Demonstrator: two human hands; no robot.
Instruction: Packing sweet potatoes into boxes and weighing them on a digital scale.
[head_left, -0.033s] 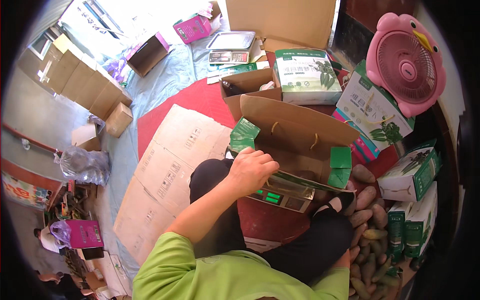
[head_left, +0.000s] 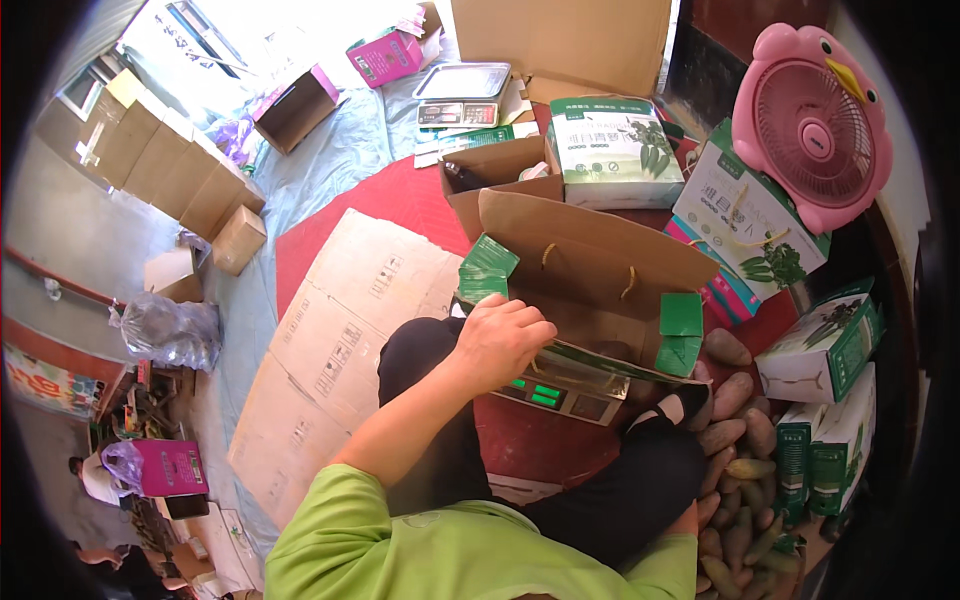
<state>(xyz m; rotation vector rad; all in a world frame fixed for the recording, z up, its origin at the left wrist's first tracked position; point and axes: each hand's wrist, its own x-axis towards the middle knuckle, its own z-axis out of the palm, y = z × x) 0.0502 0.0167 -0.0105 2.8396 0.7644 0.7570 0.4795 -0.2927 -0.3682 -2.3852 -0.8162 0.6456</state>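
An open cardboard gift box (head_left: 590,250) with green end flaps and cord handles sits in front of me, brown inside. Over the left end of its near edge, my left hand (head_left: 503,340) is closed, fingers curled down on the rim. A few brownish rounded shapes show dimly inside the box. Directly under its near side is a weighing scale (head_left: 560,398) with a lit green display. My right hand is out of sight; only a bit of that arm shows at the lower right, beside a pile of long radishes (head_left: 735,520) and reddish tubers (head_left: 722,436).
Flat cardboard (head_left: 345,340) lies left of my knees on red and blue sheeting. Printed white-green boxes (head_left: 615,150) stand beyond and to the right. A pink fan (head_left: 815,130) rests at upper right. Another scale (head_left: 462,95) is at the back. Brown cartons (head_left: 170,165) are stacked far left.
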